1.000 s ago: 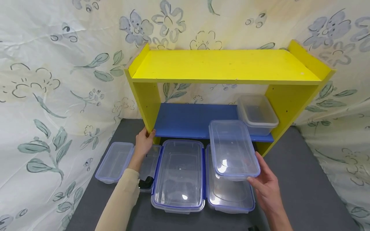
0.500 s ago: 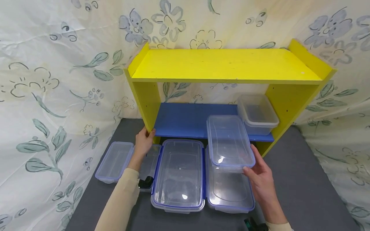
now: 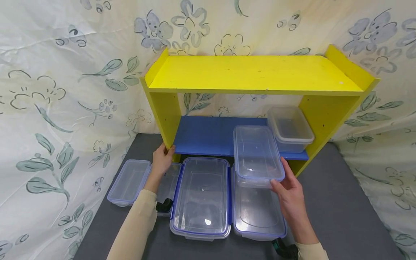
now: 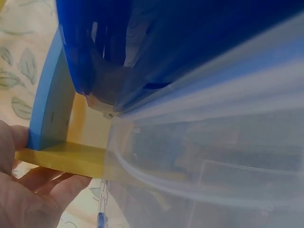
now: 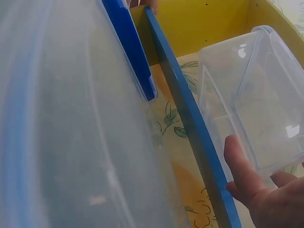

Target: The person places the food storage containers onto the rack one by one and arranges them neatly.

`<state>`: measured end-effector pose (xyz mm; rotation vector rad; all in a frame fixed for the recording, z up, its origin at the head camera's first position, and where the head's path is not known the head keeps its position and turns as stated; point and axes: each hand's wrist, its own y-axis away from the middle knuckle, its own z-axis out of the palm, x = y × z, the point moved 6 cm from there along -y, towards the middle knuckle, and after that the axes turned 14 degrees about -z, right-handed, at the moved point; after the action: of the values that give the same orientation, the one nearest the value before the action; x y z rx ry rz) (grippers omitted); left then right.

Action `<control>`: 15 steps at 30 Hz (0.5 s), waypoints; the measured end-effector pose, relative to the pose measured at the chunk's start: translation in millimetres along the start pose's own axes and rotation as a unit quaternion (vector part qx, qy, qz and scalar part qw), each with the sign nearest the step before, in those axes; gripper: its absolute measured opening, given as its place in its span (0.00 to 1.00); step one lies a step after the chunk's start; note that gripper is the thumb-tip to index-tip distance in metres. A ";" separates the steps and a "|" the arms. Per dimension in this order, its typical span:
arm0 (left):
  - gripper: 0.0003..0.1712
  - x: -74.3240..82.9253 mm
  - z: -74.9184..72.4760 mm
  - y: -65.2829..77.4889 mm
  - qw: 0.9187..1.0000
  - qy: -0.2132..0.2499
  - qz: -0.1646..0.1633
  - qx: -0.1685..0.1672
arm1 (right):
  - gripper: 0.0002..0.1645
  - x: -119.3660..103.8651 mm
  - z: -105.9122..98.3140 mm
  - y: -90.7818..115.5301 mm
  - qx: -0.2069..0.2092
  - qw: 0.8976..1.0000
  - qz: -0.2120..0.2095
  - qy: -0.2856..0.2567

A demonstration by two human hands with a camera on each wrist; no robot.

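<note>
Gray table [image 3: 338, 206] bears clear boxes [image 3: 201, 195]; left fingers [image 4: 71, 189] grip shelf [image 3: 255, 74], right fingers [image 5: 241, 166] plastic container [image 3: 256, 151].

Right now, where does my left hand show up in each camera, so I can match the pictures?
Head: left of centre, left hand gripping the yellow side panel near its bottom.
Left wrist: lower left corner, left hand.
Right wrist: top edge, near the middle, left hand mostly cut off.
Shared landmark: blue shelf, one end beside that hand.
</note>
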<state>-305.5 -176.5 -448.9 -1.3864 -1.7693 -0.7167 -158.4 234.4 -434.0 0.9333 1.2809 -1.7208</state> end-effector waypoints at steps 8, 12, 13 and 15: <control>0.13 -2.0 -0.7 -0.4 1.000 0.005 -0.001 -0.005 | 0.41 4.9 4.2 -9.8 0.007 1.000 0.005 0.003; 0.14 -1.3 -0.5 0.3 1.000 0.003 -0.001 -0.008 | 0.41 5.3 5.1 -13.9 0.014 1.000 0.008 0.008; 0.14 -1.2 -0.4 0.5 1.000 0.004 -0.001 -0.008 | 0.41 5.5 5.3 -15.1 0.016 1.000 0.011 0.009; 0.13 -0.4 -0.2 1.0 1.000 0.006 -0.002 -0.008 | 0.41 5.8 5.7 -17.4 0.021 1.000 0.016 0.014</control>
<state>-304.5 -176.6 -449.2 -1.3882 -1.7605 -0.7416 -177.1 231.2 -431.0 1.0001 1.2445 -1.7214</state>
